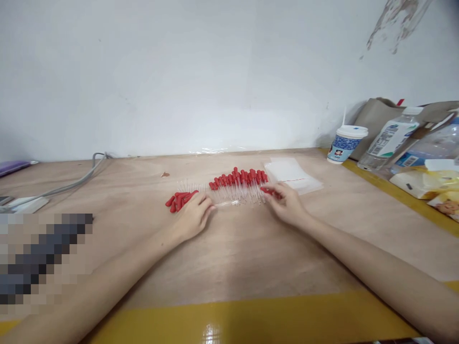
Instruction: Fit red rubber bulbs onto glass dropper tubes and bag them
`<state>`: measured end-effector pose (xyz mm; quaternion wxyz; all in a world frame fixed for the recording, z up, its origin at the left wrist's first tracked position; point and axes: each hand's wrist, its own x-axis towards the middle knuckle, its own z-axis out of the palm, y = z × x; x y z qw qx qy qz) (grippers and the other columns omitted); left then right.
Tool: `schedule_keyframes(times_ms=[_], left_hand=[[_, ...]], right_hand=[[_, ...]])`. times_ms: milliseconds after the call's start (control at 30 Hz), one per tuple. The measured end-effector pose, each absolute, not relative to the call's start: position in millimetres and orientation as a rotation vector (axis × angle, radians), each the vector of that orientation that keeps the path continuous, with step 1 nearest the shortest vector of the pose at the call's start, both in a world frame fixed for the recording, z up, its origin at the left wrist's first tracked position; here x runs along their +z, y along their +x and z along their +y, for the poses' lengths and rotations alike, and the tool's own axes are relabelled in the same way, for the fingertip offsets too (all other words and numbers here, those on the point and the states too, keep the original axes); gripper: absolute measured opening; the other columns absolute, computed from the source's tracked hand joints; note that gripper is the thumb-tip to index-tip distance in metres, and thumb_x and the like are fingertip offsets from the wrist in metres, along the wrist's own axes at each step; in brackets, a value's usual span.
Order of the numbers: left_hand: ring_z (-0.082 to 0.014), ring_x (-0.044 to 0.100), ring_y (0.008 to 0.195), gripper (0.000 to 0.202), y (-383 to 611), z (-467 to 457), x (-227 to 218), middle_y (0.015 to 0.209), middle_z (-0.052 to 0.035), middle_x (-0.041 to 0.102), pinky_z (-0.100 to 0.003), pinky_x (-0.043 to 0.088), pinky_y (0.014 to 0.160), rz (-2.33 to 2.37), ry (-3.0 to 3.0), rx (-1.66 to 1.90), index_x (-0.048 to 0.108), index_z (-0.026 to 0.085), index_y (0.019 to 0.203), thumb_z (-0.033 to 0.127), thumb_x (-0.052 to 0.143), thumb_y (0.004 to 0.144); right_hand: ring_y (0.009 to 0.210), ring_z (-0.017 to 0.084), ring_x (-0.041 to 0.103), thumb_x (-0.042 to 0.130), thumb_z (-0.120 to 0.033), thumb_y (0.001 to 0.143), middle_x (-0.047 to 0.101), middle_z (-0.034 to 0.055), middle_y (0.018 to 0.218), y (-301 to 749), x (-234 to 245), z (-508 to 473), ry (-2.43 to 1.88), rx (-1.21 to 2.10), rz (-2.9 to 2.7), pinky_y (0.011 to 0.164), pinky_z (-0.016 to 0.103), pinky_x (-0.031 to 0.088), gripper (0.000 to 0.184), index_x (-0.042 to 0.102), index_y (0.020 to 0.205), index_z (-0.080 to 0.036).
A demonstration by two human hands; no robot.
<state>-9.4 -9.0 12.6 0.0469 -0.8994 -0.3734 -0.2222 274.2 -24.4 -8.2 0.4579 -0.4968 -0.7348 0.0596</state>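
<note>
While stretched in from the lower left, left forearm (125,267): slants across the tabletop (229,258) toward the middle, cut off at the frame's lower corner.
Left hand (191,217): lies back upward, low over the tabletop, just beside the loose red bulbs (172,201).
Left fingers (206,201): curl loosely inward, thumb close to the index; cannot tell of any hold, because of hidden undersides.
Right forearm (362,260): slants in from the lower right, cut off at the edge.
Right hand (291,206): bends inward at the right end of the row, thumb nearest the wearer.
Right fingers (277,205): nearly closed, pinching one red bulb (266,190), tip to the left; cannot make out any tube in it.
Red-topped tubes (234,177): fan side by side between both hands, capped at the far end; clear stems too fine and see-through to count.
Loose red bulbs: heaped left of the left hand, partly covered by it.
Bare tubes (186,186): barely visible beyond the heap.
Clear bag (292,174): lies flat behind the right hand, partly hidden by it.
Pixelated patch (45,258): blots out a dark shape at left.
</note>
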Motion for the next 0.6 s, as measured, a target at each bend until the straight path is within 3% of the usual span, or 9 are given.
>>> schedule_keyframes(times_ms=[100, 367, 600], left_hand=[[-0.0173, 0.049, 0.078, 0.024, -13.7, -17.1, 3.4, 0.084, -0.0066, 0.052, -0.030, 0.043, 0.072, -1.012, -2.844, -0.680, 0.055, 0.016, 0.080, 0.025, 0.036, 0.090], [-0.0200, 0.051, 0.085, 0.016, 8.4, -14.3, 6.7, 0.090, -0.0071, 0.053, -0.033, 0.044, 0.075, -1.091, -2.871, -0.697, 0.056, 0.016, 0.089, 0.028, 0.049, 0.083], [-0.0181, 0.052, 0.079, 0.014, 25.5, -8.2, -8.1, 0.081, -0.0050, 0.053, -0.031, 0.044, 0.071, -1.300, -2.874, -0.961, 0.053, 0.016, 0.077, 0.025, 0.046, 0.085]], right_hand=[[0.080, 0.016, 0.055, 0.050, -0.022, 0.082, 0.059, 0.0054, 0.084, 252.9, -8.5, -33.7, -1.088, 0.115, -1.992, 0.074, 0.030, 0.044, 0.017, 0.063, 0.092, -0.020], [0.077, 0.015, 0.055, 0.057, -0.020, 0.077, 0.059, 0.0023, 0.080, 233.7, -17.9, -22.9, -1.037, 0.111, -2.129, 0.071, 0.031, 0.042, 0.012, 0.064, 0.087, -0.021], [0.071, 0.014, 0.055, 0.057, -0.022, 0.079, 0.059, 0.0029, 0.077, 238.2, -15.8, -27.3, -1.034, 0.177, -2.033, 0.068, 0.029, 0.045, 0.009, 0.063, 0.084, -0.019]])
